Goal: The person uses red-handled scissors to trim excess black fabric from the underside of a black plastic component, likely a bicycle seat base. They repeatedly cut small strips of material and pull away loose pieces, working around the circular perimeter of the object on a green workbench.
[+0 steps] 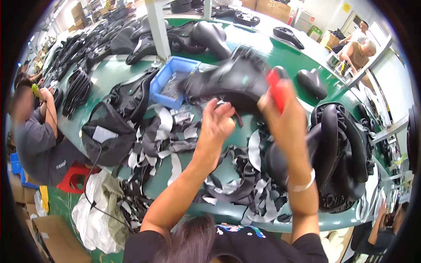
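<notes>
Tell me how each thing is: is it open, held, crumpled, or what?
Left hand: open, fingers slightly bent, seemingly empty.
Right hand: closed around the red tool.
Red tool: held, blurred.
Black saddle: blurred, just beyond the left hand.
Blue bin: open-topped, things inside.
Scrap strips: loose, curled, heaped.
White sack: crumpled.
Red stool: sat on.

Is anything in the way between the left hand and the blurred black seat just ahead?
Nothing visible stands between the left hand and the black seat. The blue bin is off to the left; the right hand, holding a red object, is to the right.
</notes>
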### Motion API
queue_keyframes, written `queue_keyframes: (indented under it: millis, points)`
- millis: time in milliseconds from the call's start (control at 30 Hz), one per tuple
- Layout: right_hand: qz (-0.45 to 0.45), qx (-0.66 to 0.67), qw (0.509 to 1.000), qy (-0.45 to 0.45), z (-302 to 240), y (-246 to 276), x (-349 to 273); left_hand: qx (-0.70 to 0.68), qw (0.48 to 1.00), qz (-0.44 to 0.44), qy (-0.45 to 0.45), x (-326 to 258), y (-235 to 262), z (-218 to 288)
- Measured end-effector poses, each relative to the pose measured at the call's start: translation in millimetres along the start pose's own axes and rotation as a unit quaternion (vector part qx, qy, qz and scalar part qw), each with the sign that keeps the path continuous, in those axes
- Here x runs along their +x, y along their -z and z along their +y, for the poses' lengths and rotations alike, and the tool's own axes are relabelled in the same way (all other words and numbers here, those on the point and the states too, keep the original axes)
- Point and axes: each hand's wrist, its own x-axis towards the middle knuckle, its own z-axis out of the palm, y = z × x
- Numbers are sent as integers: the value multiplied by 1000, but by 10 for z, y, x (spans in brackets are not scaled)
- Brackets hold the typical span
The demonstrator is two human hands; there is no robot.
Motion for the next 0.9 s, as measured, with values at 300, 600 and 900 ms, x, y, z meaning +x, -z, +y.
queue_keyframes:
  millis: [300,600,900]
  points:
    - [-164,201,926,-274,32,361,-1606,177,962,34,207,-470,1528,159]
    - [-295,-82,928,214,343,395,-1304,288,888,-115,340,7,788,502]
    - [-303,-79,949,-41,45,319,-2295,338,902,-2,270,-347,843,506]
